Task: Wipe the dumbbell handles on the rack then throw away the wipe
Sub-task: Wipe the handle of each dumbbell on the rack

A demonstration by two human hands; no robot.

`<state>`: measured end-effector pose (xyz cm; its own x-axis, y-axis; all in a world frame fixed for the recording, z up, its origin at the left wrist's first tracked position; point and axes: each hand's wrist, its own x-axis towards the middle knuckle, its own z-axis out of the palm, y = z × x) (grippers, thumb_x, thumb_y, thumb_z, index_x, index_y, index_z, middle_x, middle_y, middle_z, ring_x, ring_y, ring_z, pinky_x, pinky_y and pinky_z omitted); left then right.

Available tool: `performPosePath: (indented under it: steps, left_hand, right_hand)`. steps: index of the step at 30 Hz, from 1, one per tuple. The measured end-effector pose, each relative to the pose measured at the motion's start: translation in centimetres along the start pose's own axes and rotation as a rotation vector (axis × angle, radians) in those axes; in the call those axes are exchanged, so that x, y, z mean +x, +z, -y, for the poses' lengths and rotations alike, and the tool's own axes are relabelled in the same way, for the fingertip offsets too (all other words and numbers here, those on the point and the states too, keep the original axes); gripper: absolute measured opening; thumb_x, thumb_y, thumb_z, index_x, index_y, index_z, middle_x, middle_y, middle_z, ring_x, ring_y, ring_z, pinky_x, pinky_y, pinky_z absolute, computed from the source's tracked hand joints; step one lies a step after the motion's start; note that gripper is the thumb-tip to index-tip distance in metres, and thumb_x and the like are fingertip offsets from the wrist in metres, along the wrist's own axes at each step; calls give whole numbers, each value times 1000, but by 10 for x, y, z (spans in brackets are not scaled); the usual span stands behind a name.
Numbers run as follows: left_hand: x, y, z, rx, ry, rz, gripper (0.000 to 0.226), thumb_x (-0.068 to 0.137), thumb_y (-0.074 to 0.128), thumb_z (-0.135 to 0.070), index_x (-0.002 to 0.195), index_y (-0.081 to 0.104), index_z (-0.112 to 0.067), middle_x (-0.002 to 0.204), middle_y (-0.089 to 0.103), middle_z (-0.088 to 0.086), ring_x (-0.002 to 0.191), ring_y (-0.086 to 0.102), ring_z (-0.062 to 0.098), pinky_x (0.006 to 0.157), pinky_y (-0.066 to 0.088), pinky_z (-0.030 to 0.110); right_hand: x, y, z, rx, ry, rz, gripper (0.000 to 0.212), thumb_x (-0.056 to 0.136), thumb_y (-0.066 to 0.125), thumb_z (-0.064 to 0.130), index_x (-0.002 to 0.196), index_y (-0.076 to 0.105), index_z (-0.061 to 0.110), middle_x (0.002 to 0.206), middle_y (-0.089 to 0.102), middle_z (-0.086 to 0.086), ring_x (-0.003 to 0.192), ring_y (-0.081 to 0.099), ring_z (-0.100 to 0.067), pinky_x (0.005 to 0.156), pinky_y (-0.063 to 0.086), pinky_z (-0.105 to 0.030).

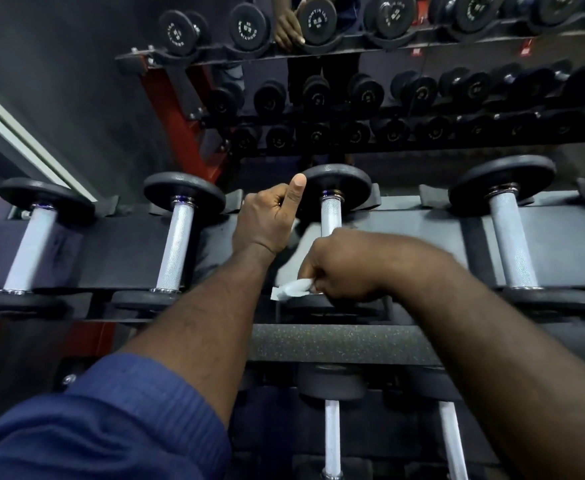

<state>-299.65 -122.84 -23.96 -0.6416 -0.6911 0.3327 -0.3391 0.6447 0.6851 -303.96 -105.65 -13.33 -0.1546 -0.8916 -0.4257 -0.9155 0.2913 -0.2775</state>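
Several dumbbells lie side by side on the top shelf of the black rack [405,220], each with a knurled silver handle. My right hand [343,268] is wrapped around the lower part of the middle dumbbell's handle [330,216] with a white wipe [293,289] bunched in its fingers; a corner of the wipe sticks out to the left. My left hand [270,216] rests just left of that handle, fingers curled, thumb pointing up against the far weight plate [339,178]. What its fingers hold is hidden.
Other handles lie at the left [31,247], centre left [176,247] and right [513,244]. A lower shelf holds more dumbbells [332,434]. A mirror behind reflects the rack and a person's hand [287,29]. A red frame post [173,112] rises at left.
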Motion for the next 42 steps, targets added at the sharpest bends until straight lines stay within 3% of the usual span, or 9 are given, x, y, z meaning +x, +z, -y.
performPosePath:
  steps: [8,12,16,21,24,29,34,38,42]
  left_hand:
    - [1,0,4,2,-3,23,62,95,28,-79,57,45,-32,49,36,-5,51,38,13,52,29,32]
    - [2,4,8,4,-4,20,62,96,28,-78,57,44,-32,49,37,-5,50,37,12,52,29,32]
    - [4,-4,4,-6,-18,40,65,98,29,-77,60,45,-27,52,45,-7,51,41,12,50,31,33]
    - [4,31,30,-269,-85,66,61,88,44,-86,63,57,-33,51,49,-4,55,51,31,55,48,34]
    - [7,13,17,-36,-17,19,55,103,39,-67,57,47,-38,50,46,-10,50,38,10,51,27,31]
    - [3,3,5,-11,22,-1,57,96,25,-79,58,49,-44,54,49,-19,51,38,10,53,26,32]
    - [5,2,8,-37,24,10,61,93,25,-84,59,50,-39,50,43,-9,53,39,11,55,29,33]
    - [7,3,9,-35,1,29,61,93,28,-83,60,52,-38,52,46,-6,54,45,17,55,37,36]
    - [2,2,5,-22,30,-1,58,98,27,-74,59,46,-37,54,47,-15,51,38,12,54,28,33]
  right_hand:
    - [22,-9,28,-243,129,226,16,89,64,28,86,50,20,113,60,-6,100,58,-33,92,54,-49]
    - [25,-11,33,-257,165,220,19,92,64,33,102,55,20,99,52,-3,96,49,-30,97,50,-50]
    - [35,-9,40,-214,222,204,27,88,72,31,80,51,15,79,50,-4,90,53,-32,95,51,-47]
    - [37,-9,43,-113,308,123,29,91,69,33,114,61,18,94,52,-3,100,52,-30,78,41,-42]
    - [41,0,42,-212,293,163,24,94,66,30,104,54,12,93,52,-7,93,49,-30,79,42,-43]
    - [47,-10,29,-245,113,307,16,91,66,17,85,58,5,80,56,-7,94,63,-32,95,55,-46]
    - [29,-18,2,-199,-62,50,14,92,62,8,96,57,20,91,59,0,83,62,-23,70,50,-34]
    - [21,-24,-30,-136,-47,-259,33,91,54,6,112,58,31,105,58,6,98,58,-18,79,47,-35]
    - [3,-9,-35,-36,-121,114,43,90,60,4,120,65,34,93,65,17,89,62,-2,85,48,-27]
